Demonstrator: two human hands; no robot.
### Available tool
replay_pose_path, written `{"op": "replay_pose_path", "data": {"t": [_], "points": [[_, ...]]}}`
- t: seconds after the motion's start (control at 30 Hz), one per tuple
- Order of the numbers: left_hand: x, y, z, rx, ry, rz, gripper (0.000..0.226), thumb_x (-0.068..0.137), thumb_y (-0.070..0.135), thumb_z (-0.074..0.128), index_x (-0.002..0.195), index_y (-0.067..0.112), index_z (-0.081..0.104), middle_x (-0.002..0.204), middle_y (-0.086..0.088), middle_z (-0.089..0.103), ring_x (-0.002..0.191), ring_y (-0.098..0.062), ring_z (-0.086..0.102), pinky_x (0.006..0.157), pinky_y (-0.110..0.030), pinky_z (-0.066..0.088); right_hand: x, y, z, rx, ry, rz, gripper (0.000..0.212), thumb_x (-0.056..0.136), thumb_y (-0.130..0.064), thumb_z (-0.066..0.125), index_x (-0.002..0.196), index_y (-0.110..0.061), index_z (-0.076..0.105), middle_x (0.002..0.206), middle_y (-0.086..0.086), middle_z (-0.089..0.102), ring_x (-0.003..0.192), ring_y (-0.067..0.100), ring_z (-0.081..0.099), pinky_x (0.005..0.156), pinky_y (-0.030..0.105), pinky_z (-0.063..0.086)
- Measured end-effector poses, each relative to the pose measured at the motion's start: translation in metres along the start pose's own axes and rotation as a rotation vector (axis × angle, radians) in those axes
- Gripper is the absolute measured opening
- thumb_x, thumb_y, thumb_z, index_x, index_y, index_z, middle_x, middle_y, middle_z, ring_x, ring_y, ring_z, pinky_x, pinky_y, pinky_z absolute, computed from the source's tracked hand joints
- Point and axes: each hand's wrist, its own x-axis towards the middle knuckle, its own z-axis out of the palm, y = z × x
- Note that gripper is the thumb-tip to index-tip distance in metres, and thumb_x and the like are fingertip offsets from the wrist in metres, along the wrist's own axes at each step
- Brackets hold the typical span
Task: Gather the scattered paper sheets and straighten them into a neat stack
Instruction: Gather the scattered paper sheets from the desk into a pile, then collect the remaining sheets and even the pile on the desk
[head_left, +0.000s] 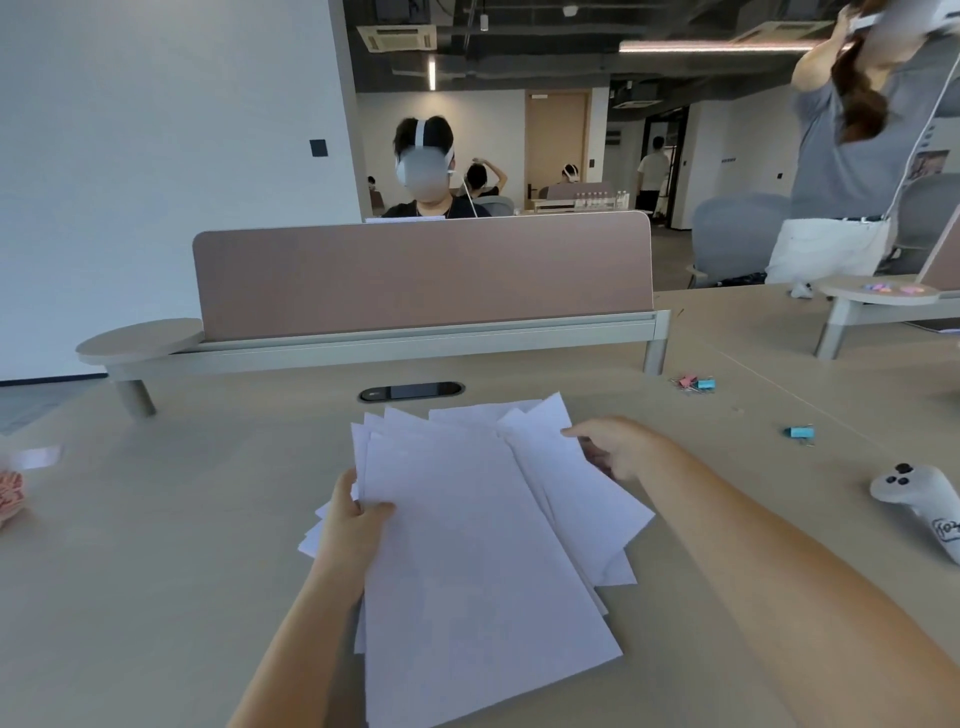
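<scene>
Head view looks down on the paper sheets (467, 545), a loose, fanned pile lying on the near middle of the desk (156, 571), corners sticking out at several angles. At the pile's left edge the left hand (353, 525) pinches the upper sheets, thumb on top, fingers beneath. At the far right corner the right hand (618, 449) touches the sheets with loosely curled fingers. Further right lie a blue binder clip (799, 432) and a white controller (919, 501).
</scene>
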Motion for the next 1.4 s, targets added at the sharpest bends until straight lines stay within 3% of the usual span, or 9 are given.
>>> {"op": "replay_pose_path", "data": {"t": [0.17,0.47,0.63,0.87,0.97,1.07,1.2,1.3,1.4], "points": [[0.0,0.0,-0.001,-0.011,-0.007,0.044,0.049,0.101,-0.008,0.051,0.141,0.02,0.049,0.109,-0.012,0.072,0.089,-0.031,0.07,0.074,-0.039,0.057,-0.005,-0.008,0.007,-0.456,-0.084,-0.053,0.055,0.083,-0.035,0.08,0.128,-0.011,0.062,0.127,0.009,0.069,0.116,0.032,0.067,0.102,0.044,0.053],[-0.003,0.001,0.0,-0.123,-0.008,-0.019,0.041,0.1,0.0,0.06,0.136,0.019,0.062,0.124,-0.013,0.075,0.105,-0.037,0.075,0.086,-0.049,0.062,-0.036,0.031,-0.003,0.052,-0.34,-0.201,0.034,0.097,-0.009,0.065,0.13,-0.008,0.068,0.121,0.015,0.076,0.103,0.033,0.075,0.091,0.046,0.06],[-0.006,0.001,0.008,-0.134,0.015,0.036,0.027,0.105,0.006,0.058,0.131,0.011,0.065,0.128,-0.013,0.075,0.109,-0.034,0.073,0.092,-0.051,0.06,-0.057,0.046,0.023,0.188,-0.338,-0.219,0.026,0.103,-0.011,0.052,0.121,-0.013,0.07,0.109,0.009,0.079,0.085,0.02,0.078,0.071,0.029,0.061],[-0.008,-0.002,-0.006,-0.042,0.134,0.068,0.02,0.102,0.018,0.062,0.119,0.023,0.071,0.117,-0.006,0.079,0.109,-0.033,0.075,0.097,-0.057,0.06,-0.051,0.035,0.053,0.235,-0.418,-0.227,0.06,0.086,-0.073,0.06,0.133,-0.036,0.067,0.134,-0.007,0.07,0.13,0.022,0.062,0.114,0.044,0.043],[-0.005,-0.006,-0.009,-0.017,0.133,0.05,0.015,0.101,0.016,0.062,0.112,0.017,0.071,0.119,-0.017,0.076,0.112,-0.041,0.073,0.098,-0.059,0.058,-0.045,0.038,0.056,0.017,-0.483,-0.205,0.051,0.087,-0.036,0.079,0.135,-0.025,0.067,0.129,-0.004,0.074,0.124,0.022,0.067,0.112,0.046,0.047],[-0.007,-0.003,-0.003,-0.081,0.082,0.075,0.025,0.104,0.004,0.057,0.127,0.008,0.066,0.132,-0.014,0.073,0.113,-0.026,0.074,0.092,-0.04,0.059,-0.047,0.037,0.048,0.022,-0.43,-0.255,0.038,0.091,-0.008,0.074,0.127,-0.017,0.069,0.119,0.002,0.078,0.11,0.024,0.074,0.095,0.042,0.058],[-0.005,0.002,-0.012,0.402,0.201,0.113,0.061,0.107,0.029,0.058,0.163,0.016,0.038,0.163,-0.002,0.048,0.15,-0.027,0.045,0.117,-0.037,0.037,-0.042,0.043,0.023,0.132,-0.28,-0.298,0.03,0.092,-0.001,0.07,0.122,-0.007,0.071,0.111,0.01,0.079,0.1,0.027,0.076,0.087,0.039,0.061],[-0.008,-0.009,-0.033,1.096,0.157,-0.007,0.067,0.104,0.057,0.044,0.16,0.019,0.041,0.17,-0.003,0.039,0.161,-0.029,0.026,0.129,-0.054,0.015,-0.04,0.05,0.004,0.168,-0.224,-0.29,0.03,0.092,-0.002,0.071,0.122,-0.006,0.071,0.108,0.009,0.081,0.095,0.024,0.077,0.085,0.037,0.061],[-0.012,-0.017,-0.034,1.181,0.082,-0.038,0.08,0.1,0.071,0.035,0.155,0.014,0.045,0.174,-0.001,0.031,0.162,-0.029,0.016,0.129,-0.055,0.008,-0.041,0.055,-0.004,0.261,-0.209,-0.343,0.033,0.091,-0.001,0.07,0.123,-0.008,0.07,0.109,0.006,0.081,0.092,0.018,0.078,0.078,0.031,0.061]]}}
